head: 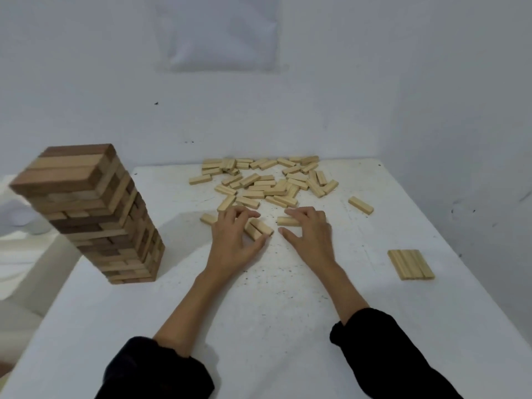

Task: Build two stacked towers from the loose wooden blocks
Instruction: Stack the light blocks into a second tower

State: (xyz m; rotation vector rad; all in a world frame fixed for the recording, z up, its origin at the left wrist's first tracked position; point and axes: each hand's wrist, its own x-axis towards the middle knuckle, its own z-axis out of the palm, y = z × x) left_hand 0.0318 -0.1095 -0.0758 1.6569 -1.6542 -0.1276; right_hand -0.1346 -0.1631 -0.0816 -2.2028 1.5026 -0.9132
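A tall tower [95, 214] of light and dark wooden blocks stands at the table's left. A flat row of three light blocks [410, 264] lies at the right. A heap of loose light blocks [264, 180] covers the table's far middle. My left hand [233, 237] curls its fingers and thumb round two blocks [259, 228] lying side by side in front of the heap. My right hand [309, 230] rests beside it, fingertips curled over one block [286, 221], thumb stretched out on the table.
One stray block [360, 205] lies right of the heap and another [207, 218] just left of my left hand. The white speckled table [273, 298] meets a white wall behind the heap. Its left edge runs close to the tower.
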